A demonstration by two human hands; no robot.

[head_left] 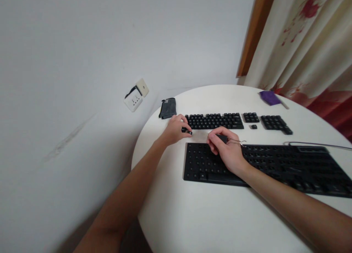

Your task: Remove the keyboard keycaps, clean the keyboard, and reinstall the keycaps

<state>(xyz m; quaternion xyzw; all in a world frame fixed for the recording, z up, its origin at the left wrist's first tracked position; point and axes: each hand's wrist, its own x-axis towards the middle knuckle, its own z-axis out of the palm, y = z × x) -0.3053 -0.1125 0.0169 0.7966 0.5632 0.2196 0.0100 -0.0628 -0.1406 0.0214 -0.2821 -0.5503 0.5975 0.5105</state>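
Observation:
My left hand (175, 129) is at the left end of the rows of loose black keycaps (214, 121). Its thumb and index finger are closed around a small black keycap (189, 132) on the table. My right hand (227, 148) grips a keycap puller (221, 138) by its dark handle, with the thin wire loops pointing right. Below that hand lies the black keyboard (214, 176). Its left part shows bare key stems, and part of it is hidden under my right hand and forearm.
The round white table (170, 201) stands against the wall with its socket (133, 100). Behind my left hand sits a dark grey pouch (168, 108). More keycaps (273, 123) lie to the right. A purple cloth (270, 98) and the keyboard cable (316, 143) are at the right.

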